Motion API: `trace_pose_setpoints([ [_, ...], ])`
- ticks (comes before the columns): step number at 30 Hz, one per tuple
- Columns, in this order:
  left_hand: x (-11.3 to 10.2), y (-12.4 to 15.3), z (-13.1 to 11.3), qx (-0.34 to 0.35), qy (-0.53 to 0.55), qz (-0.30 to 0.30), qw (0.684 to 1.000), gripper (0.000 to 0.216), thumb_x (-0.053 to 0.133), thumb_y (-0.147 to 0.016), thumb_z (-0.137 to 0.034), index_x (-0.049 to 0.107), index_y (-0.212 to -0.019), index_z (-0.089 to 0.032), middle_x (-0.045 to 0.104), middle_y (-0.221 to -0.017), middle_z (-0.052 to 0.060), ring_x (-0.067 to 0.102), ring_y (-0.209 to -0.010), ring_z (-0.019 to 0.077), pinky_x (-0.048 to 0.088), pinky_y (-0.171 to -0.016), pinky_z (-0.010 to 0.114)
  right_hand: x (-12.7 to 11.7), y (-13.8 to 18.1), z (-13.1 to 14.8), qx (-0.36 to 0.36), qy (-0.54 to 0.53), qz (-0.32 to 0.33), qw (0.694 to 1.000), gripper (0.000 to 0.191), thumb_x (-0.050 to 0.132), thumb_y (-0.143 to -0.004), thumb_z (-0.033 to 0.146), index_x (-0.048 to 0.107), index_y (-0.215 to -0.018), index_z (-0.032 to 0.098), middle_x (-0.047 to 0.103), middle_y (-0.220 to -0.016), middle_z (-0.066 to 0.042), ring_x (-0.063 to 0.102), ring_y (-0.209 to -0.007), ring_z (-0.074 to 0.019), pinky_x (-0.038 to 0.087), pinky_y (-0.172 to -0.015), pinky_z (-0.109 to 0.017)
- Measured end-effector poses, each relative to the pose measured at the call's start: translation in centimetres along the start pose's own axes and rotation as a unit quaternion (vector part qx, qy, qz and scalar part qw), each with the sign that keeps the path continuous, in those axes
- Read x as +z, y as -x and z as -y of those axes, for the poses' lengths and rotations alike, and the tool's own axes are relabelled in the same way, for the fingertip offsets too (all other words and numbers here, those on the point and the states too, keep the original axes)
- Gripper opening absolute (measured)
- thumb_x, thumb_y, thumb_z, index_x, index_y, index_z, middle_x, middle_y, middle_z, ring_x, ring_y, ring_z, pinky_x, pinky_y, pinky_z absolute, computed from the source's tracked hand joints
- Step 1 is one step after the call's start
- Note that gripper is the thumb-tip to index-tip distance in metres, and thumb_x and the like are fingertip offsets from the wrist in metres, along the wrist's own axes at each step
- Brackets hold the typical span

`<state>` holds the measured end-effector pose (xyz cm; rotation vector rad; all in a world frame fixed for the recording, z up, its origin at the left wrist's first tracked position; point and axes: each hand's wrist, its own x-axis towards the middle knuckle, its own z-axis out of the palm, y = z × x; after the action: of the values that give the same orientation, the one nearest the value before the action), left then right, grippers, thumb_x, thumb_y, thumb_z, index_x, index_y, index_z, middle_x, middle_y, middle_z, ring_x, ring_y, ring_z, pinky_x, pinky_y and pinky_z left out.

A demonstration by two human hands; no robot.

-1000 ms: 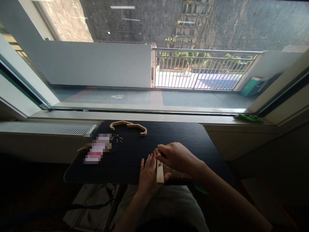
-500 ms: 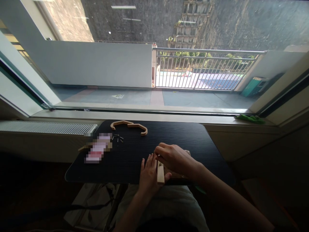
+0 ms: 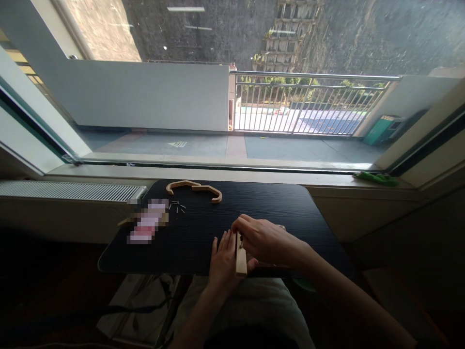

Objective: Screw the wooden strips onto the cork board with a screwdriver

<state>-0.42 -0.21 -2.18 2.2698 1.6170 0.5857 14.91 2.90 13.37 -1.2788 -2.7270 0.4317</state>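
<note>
Our right hand (image 3: 265,238) curls its fingers at the wooden bar (image 3: 241,265)'s far end—whether gripping, we cannot tell—while our left hand (image 3: 223,261) clasps it near the desk (image 3: 279,201)'s front edge, work seemingly unfinished, metal bits (image 3: 177,210) and curved pieces (image 3: 208,188) lying loose beyond.

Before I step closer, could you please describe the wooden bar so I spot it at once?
By the windowsill stands a black table. At its near edge, the left hand and right hand meet at the wooden bar. Unlike the hooked wooden pieces farther back, its visible part is straight.
</note>
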Motion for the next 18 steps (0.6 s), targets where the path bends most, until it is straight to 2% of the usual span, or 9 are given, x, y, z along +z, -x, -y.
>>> trace_pose_setpoints([
  [7, -0.18, -0.09, -0.20, -0.007, -0.014, 0.008, 1.000, 0.090, 0.056, -0.084, -0.060, 0.027, -0.151, -0.007, 0.039, -0.154, 0.024, 0.034, -0.145, 0.0357, 0.024, -0.118, 0.059, -0.11, 0.19, -0.15, -0.010, -0.029, 0.004, 1.000, 0.021, 0.047, -0.093, 0.011, 0.054, -0.111, 0.019, 0.058, -0.101, -0.004, 0.056, -0.073, -0.0138, 0.035, -0.060, -0.026],
  [11, 0.07, -0.12, -0.14, -0.002, -0.024, 0.000, 1.000, 0.087, 0.054, -0.085, -0.059, 0.028, -0.150, -0.009, 0.041, -0.153, 0.023, 0.035, -0.144, 0.0354, 0.025, -0.118, 0.059, 0.02, 0.37, -0.41, -0.014, -0.021, 0.005, 1.000, 0.020, 0.047, -0.094, 0.010, 0.053, -0.111, 0.019, 0.056, -0.102, -0.005, 0.056, -0.074, -0.0137, 0.037, -0.061, -0.025],
  [18, -0.37, -0.24, -0.62, -0.012, -0.029, 0.012, 0.999, 0.084, 0.056, -0.085, -0.056, 0.030, -0.149, -0.009, 0.041, -0.153, 0.023, 0.035, -0.145, 0.0355, 0.025, -0.117, 0.059, -0.16, 0.24, -0.25, -0.013, -0.013, 0.006, 1.000, 0.023, 0.049, -0.090, 0.008, 0.054, -0.110, 0.019, 0.057, -0.101, -0.004, 0.057, -0.072, -0.0131, 0.033, -0.056, -0.025],
])
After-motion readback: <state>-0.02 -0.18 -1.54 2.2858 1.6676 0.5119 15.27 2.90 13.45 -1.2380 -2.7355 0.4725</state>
